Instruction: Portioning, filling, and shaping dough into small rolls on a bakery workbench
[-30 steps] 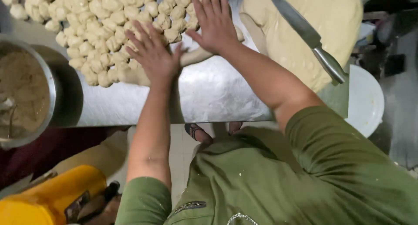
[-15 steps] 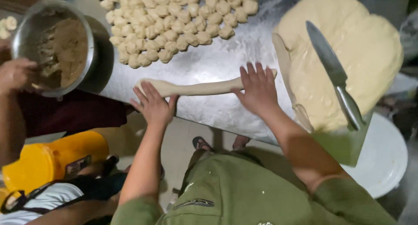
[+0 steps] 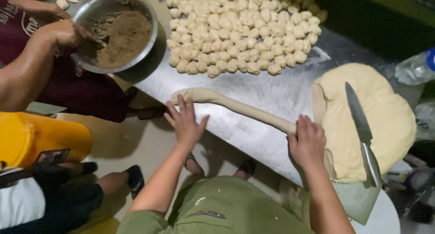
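A long pale rope of dough (image 3: 244,109) lies slantwise on the steel table (image 3: 281,87). My left hand (image 3: 185,121) lies flat with fingers spread at the rope's left end, near the table's edge. My right hand (image 3: 309,142) presses palm-down on the rope's right end, fingers curled over it. Just right of that hand sits a big flattened slab of dough (image 3: 371,118) with a long knife (image 3: 362,130) resting on top. Beyond the rope, several small cut dough pieces (image 3: 240,30) are heaped together.
Another person at the left reaches a hand (image 3: 63,32) into a steel bowl (image 3: 115,30) of brown filling. A yellow container (image 3: 38,139) stands on the floor at the left. A plastic bottle (image 3: 414,69) lies at the right. A white round object (image 3: 385,216) sits at the lower right.
The rope of dough has grown longer and thinner under my hands, which have spread further apart. The view has swung, bringing the bowl and the other person's hand into sight.
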